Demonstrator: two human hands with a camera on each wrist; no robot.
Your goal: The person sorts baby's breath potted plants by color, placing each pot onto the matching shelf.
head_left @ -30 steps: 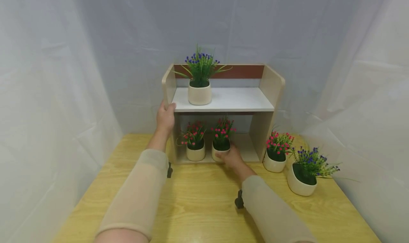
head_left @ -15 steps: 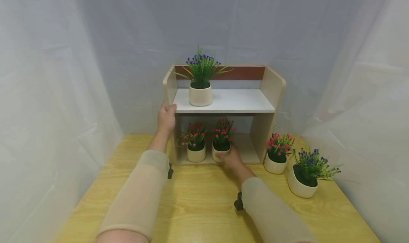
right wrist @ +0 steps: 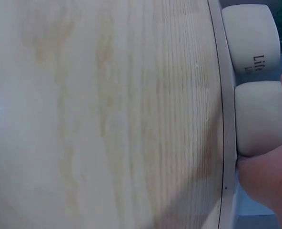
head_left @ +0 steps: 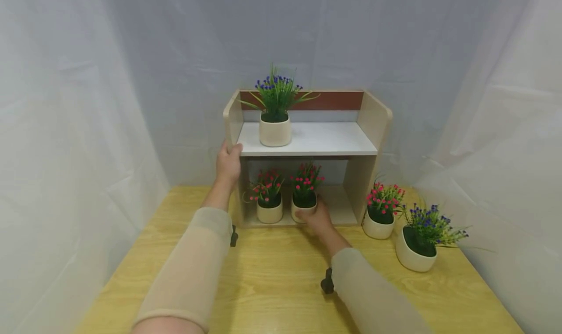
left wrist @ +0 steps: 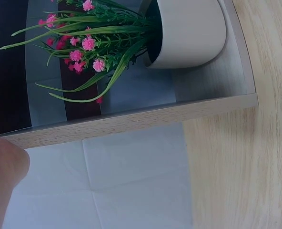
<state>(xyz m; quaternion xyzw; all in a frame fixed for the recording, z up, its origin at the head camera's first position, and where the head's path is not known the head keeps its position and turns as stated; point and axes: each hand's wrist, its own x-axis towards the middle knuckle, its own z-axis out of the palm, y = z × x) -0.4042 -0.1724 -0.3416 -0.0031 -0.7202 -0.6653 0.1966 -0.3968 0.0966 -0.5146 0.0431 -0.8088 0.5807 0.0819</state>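
Observation:
My left hand [head_left: 228, 166] grips the left side panel of a small two-tier shelf [head_left: 329, 138], thumb at the front edge by the white upper board. On the lower tier my right hand [head_left: 319, 218] holds a pink-flowered potted plant [head_left: 304, 198] by its cream pot [right wrist: 262, 117], thumb in front and the other fingers mostly hidden at its right side. Left of it stands a second pink-flowered potted plant [head_left: 270, 214], its pot [left wrist: 193, 33] printed with lettering in the right wrist view. A blue-flowered potted plant [head_left: 275, 130] stands left of centre on the upper board.
Right of the shelf, another pink-flowered potted plant [head_left: 378, 226] and a blue-flowered one [head_left: 414, 256] stand on the wooden table [head_left: 272, 275]. White sheeting [head_left: 193, 56] hangs behind and on both sides.

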